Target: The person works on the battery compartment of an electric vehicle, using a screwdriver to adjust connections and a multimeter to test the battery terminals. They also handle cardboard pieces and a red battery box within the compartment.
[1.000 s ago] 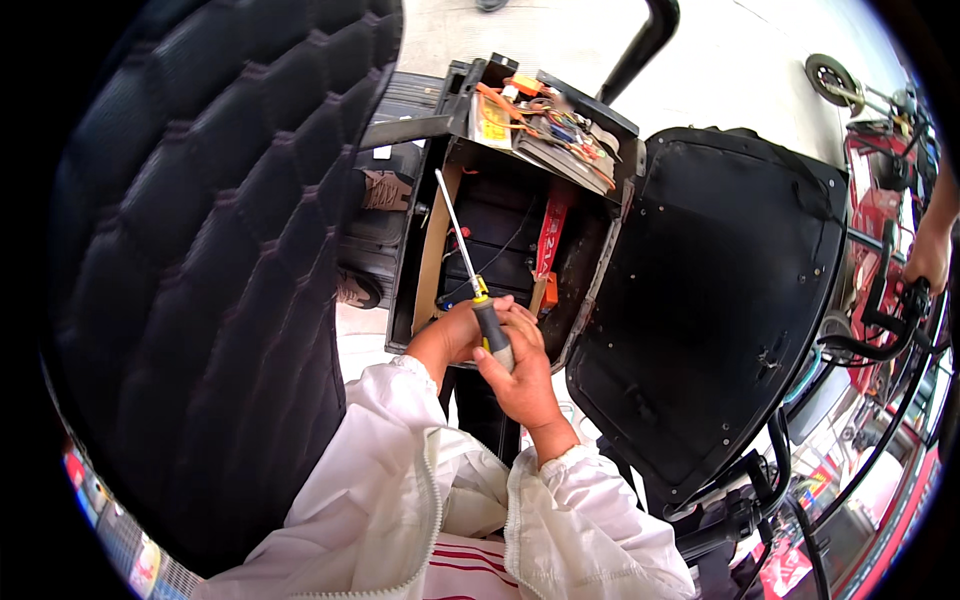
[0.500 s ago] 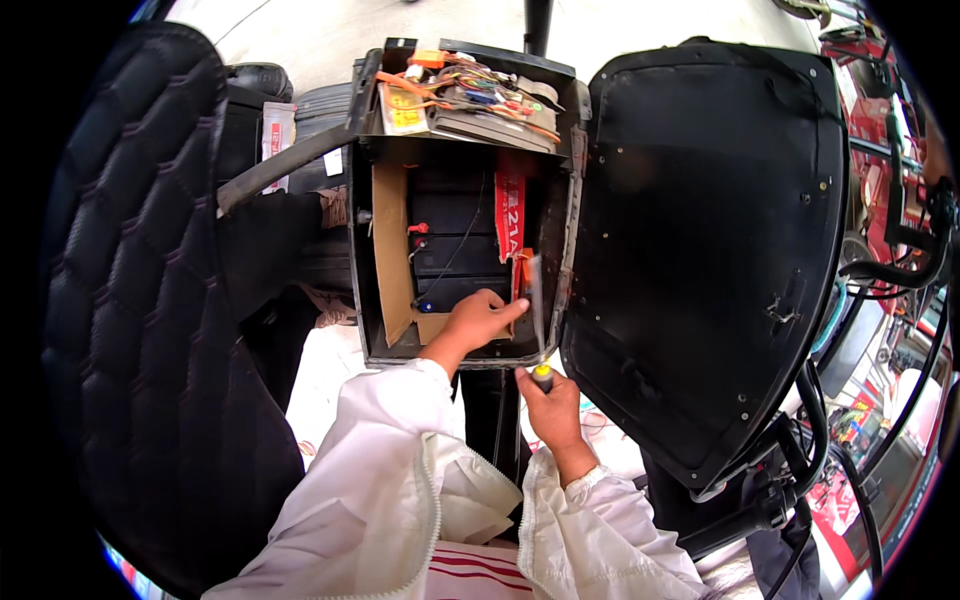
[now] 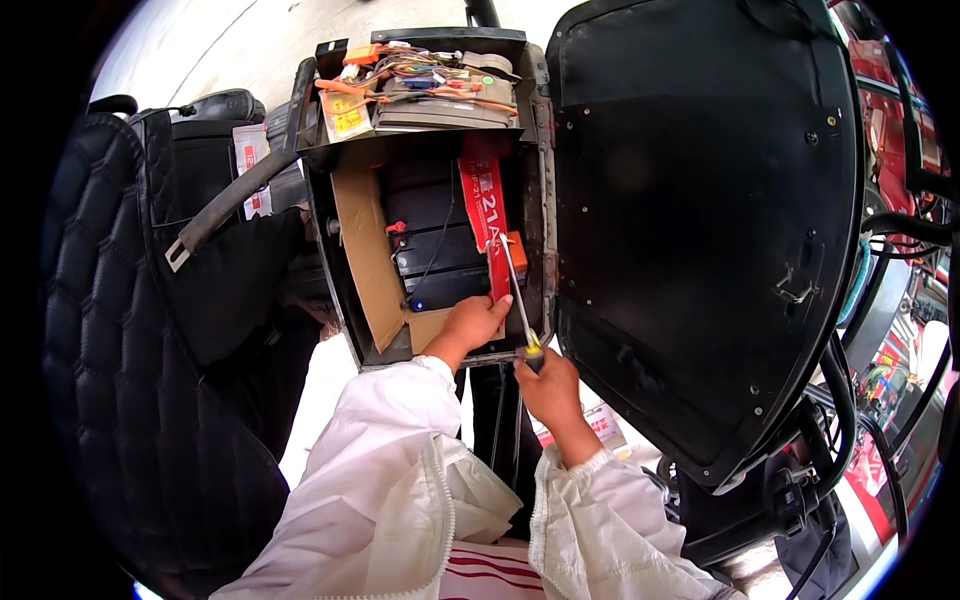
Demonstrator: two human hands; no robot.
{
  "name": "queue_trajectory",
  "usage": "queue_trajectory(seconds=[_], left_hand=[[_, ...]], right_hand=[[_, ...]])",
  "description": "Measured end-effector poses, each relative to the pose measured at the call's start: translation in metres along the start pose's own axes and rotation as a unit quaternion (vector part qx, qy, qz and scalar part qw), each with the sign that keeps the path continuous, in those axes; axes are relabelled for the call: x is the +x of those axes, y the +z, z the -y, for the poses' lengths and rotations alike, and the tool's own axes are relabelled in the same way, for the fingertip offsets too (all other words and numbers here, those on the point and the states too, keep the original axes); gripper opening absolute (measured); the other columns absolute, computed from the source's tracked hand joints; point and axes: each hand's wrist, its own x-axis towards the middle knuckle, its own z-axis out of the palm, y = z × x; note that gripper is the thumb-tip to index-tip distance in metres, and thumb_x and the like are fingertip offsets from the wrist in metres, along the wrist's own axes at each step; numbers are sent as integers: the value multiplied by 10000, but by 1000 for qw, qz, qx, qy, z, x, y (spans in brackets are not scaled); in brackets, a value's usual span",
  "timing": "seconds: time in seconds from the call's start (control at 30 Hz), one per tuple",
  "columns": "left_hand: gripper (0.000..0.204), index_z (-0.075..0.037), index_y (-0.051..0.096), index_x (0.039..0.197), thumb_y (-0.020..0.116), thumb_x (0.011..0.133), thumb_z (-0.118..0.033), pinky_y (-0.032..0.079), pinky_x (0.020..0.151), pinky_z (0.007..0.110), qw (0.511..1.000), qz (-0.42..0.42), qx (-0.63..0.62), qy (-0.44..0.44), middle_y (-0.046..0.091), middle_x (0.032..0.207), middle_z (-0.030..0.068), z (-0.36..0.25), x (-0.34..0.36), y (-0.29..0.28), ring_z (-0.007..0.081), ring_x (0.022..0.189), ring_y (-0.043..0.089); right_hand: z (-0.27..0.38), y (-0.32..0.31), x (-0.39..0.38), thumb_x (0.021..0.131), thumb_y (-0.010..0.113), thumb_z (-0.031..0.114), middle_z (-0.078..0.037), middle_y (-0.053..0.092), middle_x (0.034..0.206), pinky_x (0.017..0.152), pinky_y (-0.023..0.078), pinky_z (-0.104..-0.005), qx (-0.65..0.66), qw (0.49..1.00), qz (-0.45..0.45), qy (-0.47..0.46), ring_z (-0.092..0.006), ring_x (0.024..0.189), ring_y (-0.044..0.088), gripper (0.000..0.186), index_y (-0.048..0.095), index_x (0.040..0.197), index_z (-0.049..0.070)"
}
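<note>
My left hand grips the lower end of a red printed strip in an open black metal box. My right hand holds a screwdriver with a grey and yellow handle, its long shaft reaching up to the strip, beside an orange block. The box holds dark batteries with red and blue terminals and thin wire, plus brown cardboard along its left side and bottom. Above, an upper tray carries bundled coloured wires and orange connectors.
A black panel with bolts stands right of the box, handlebars and red vehicles beyond it. At left are a quilted black seat cover and a grey strap with a metal end. Pale floor shows behind.
The view has shifted. My hands were together on the screwdriver a second ago; now they are apart, my left hand on the red strip, the screwdriver's tip moved right onto it.
</note>
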Motion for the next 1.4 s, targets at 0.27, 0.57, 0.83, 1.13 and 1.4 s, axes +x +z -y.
queue_trajectory(seconds=[0.27, 0.57, 0.83, 1.13, 1.4], left_hand=[[550, -65, 746, 944, 547, 908, -576, 500, 809, 463, 999, 38, 18, 25, 695, 914, 225, 20, 25, -15, 390, 910, 659], [515, -46, 728, 997, 598, 889, -532, 510, 832, 465, 1000, -15, 5, -26, 695, 967, 231, 26, 22, -21, 381, 932, 667], [463, -57, 544, 1039, 788, 726, -294, 485, 764, 417, 894, -348, 232, 163, 550, 909, 114, -8, -5, 2, 309, 884, 577], [411, -61, 549, 1170, 673, 827, -250, 456, 817, 418, 827, -295, 404, 256, 560, 913, 84, -20, 5, -12, 293, 898, 575], [375, -6, 708, 997, 612, 884, -350, 534, 817, 481, 990, -98, 68, -69, 693, 1012, 247, -83, 46, 16, 399, 973, 677]], right_hand=[[25, 58, 61, 778, 651, 124, -290, 666, 877, 799, 517, -471, -34, 995, -93, -10, -431, 884, 657, 269, 657, 956, -78], [23, 47, 50, 759, 607, 101, -266, 675, 821, 752, 533, -424, 59, 998, 4, 17, -382, 813, 688, 275, 647, 966, -75], [14, 36, 31, 778, 619, 89, -279, 656, 967, 861, 509, -447, 157, 986, 3, 52, -444, 953, 631, 324, 627, 1065, -61], [7, 23, 9, 825, 616, 34, -160, 678, 1065, 907, 483, -309, 157, 987, -28, -15, -257, 998, 660, 336, 646, 1158, -7], [6, 11, -1, 833, 587, 16, -118, 709, 1004, 867, 499, -294, 249, 968, -6, -8, -193, 941, 663, 329, 634, 1158, -12]])
